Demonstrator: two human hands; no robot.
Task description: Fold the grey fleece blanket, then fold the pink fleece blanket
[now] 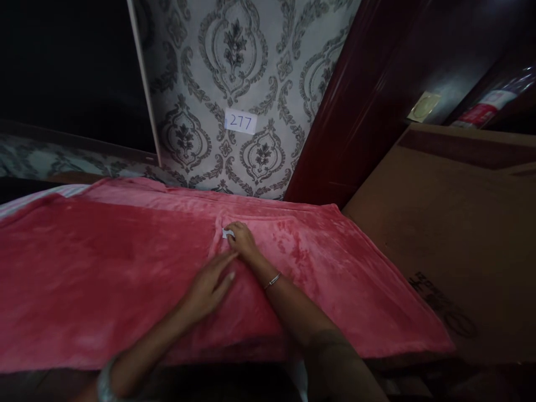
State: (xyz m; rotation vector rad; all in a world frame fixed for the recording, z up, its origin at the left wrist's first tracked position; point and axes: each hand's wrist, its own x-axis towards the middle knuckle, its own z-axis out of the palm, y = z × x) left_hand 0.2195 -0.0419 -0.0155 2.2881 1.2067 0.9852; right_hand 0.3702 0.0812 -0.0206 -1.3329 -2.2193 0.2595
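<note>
A pink plush blanket (138, 268) is spread over a table, with a folded section (285, 245) lying on its right half. My right hand (242, 237) is bent at the fingers over the upper left corner of that fold, gripping the fabric beside a small white label (226, 233). A thin bracelet circles the right wrist. Just below and to the left, my left hand (209, 287) hovers over or rests on the blanket, slightly blurred. Its fingers are stretched out and the thumb stands apart, with nothing held. The fingertips are close to the right wrist.
A large cardboard box (419, 223) stands along the right side, with a red-labelled bottle (486, 109) behind it. A dark screen (71, 72) is at the left. Patterned wallpaper bears a paper marked 277 (240, 121). A dark red post (326, 123) rises behind the table.
</note>
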